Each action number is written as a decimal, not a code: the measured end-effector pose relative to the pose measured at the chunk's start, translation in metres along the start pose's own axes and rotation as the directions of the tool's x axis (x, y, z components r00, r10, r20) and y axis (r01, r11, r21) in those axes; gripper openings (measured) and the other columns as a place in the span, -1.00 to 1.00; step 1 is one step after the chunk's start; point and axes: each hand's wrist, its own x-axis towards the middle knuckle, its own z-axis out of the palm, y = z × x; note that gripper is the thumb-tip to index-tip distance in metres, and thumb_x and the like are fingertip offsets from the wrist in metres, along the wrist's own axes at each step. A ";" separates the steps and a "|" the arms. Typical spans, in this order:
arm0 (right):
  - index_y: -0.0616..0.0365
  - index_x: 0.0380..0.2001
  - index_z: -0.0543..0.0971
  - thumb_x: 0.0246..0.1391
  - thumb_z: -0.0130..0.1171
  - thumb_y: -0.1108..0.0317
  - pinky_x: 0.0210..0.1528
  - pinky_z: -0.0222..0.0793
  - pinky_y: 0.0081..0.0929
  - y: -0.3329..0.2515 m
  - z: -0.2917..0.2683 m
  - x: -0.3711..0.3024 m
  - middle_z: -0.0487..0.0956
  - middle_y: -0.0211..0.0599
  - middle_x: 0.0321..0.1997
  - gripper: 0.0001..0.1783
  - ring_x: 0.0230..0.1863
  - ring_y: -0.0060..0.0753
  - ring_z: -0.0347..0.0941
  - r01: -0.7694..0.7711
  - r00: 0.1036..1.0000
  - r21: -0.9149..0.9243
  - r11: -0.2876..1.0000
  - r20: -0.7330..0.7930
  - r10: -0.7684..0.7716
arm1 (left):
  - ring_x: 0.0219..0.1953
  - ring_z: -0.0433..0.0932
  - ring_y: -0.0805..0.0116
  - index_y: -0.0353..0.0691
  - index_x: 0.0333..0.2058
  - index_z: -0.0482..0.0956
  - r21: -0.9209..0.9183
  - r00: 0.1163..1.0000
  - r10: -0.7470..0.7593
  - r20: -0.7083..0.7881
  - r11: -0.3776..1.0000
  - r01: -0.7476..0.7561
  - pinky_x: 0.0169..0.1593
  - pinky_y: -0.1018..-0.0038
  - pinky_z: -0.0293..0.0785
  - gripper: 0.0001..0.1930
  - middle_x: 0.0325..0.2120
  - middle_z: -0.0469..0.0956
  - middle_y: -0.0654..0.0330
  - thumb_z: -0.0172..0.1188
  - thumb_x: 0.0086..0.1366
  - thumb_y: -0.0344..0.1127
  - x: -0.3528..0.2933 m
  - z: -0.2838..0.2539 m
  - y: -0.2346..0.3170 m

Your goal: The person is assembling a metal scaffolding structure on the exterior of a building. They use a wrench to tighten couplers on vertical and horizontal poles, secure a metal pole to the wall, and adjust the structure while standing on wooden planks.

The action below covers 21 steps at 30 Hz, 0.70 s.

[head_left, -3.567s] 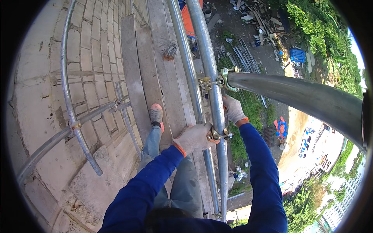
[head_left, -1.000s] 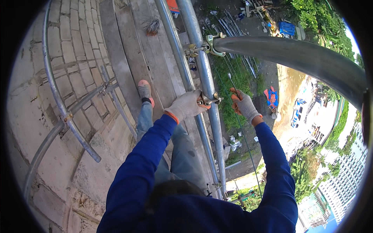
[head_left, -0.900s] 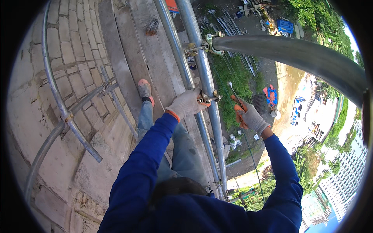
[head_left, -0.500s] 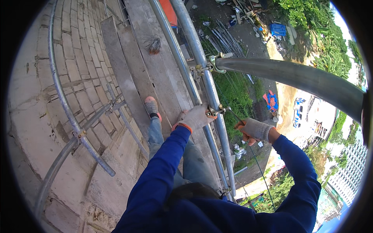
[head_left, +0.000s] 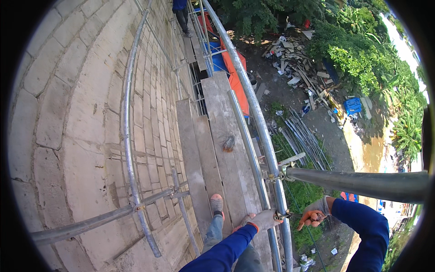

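My left hand [head_left: 263, 220], in a pale glove with orange edging, reaches across the inner metal rail and is closed on a scaffold clamp [head_left: 282, 216] at the outer tube [head_left: 271, 165]. Right of that tube, my right hand [head_left: 313, 214], gloved with bare-looking fingertips, is curled in beside the clamp. A thin dark piece [head_left: 295, 214] spans from the clamp to its fingers; what exactly the fingers hold cannot be made out. Past the hand hangs a thin dark green rope [head_left: 312, 236]. Above, another clamp [head_left: 284, 172] joins a thick crosswise pipe [head_left: 353, 182] to the outer tube.
I stand on wooden planks [head_left: 208, 154] with a wire bundle [head_left: 228, 143] lying on them. At left rises a block wall [head_left: 86, 131] behind scaffold tubes [head_left: 128, 118]. Another person [head_left: 181, 18] stands farther along. Ground with debris [head_left: 294, 59] lies far below, right.
My view has tilted up along the platform, so everything sits lower and further right, and the other person has come into view. The left hand stays at the clamp; the right hand has turned beside it.
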 end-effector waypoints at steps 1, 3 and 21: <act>0.18 0.30 0.46 0.32 0.05 0.62 -0.49 0.46 -0.69 0.004 0.001 0.003 0.43 -0.59 -0.47 -0.51 -0.54 -0.67 0.32 -0.062 0.998 0.125 0.990 0.001 0.062 | -0.08 0.66 -0.07 -0.24 0.08 0.49 0.028 1.000 -0.013 0.013 1.000 0.013 -0.08 0.15 0.54 -0.40 -0.14 0.69 -0.05 0.36 0.25 0.09 0.002 0.002 -0.003; 0.16 0.26 0.49 0.36 0.03 0.52 -0.52 0.42 -0.63 0.018 0.013 0.014 0.44 -0.55 -0.48 -0.57 -0.55 -0.63 0.32 0.184 0.976 -0.458 0.870 -0.017 -0.216 | -0.07 0.65 -0.08 -0.25 0.07 0.49 0.000 1.000 0.001 -0.015 1.000 -0.001 -0.06 0.16 0.54 -0.41 -0.13 0.69 -0.07 0.35 0.26 0.08 0.004 0.003 -0.007; 0.16 0.06 0.55 0.31 0.16 0.26 0.06 0.42 -0.55 -0.047 -0.091 0.183 0.64 -0.32 0.00 -0.67 -0.07 -0.54 0.54 0.979 -0.203 -0.162 -0.123 -0.819 -0.536 | -0.18 0.66 -0.08 -0.34 -0.05 0.53 -0.025 0.993 0.018 -0.113 0.999 -0.021 -0.11 0.19 0.55 -0.45 -0.25 0.66 -0.14 0.38 0.24 0.03 0.000 0.009 -0.004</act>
